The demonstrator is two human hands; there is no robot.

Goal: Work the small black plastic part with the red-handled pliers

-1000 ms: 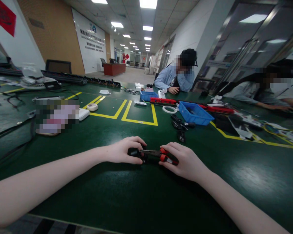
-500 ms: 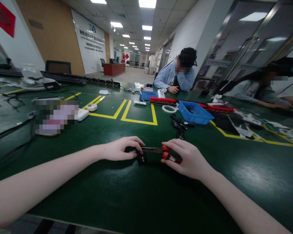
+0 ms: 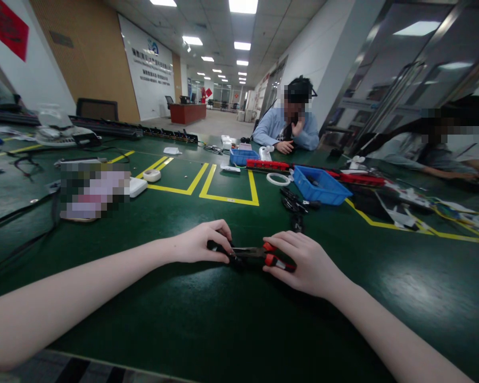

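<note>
An office, by the look of it, with part of the floor used as a workshop. The office side lies far off: a wall sign (image 3: 154,69) with logo and lettering, a red front desk (image 3: 188,114), rows of ceiling light panels (image 3: 242,6) — and glass doors (image 3: 387,101) to the right. Nearer, the workshop shows in a broad green table (image 3: 223,330) marked out with yellow tape (image 3: 229,200), a blue bin (image 3: 323,196) at right, black cables (image 3: 291,201) and red-handled pliers (image 3: 258,252).
</note>
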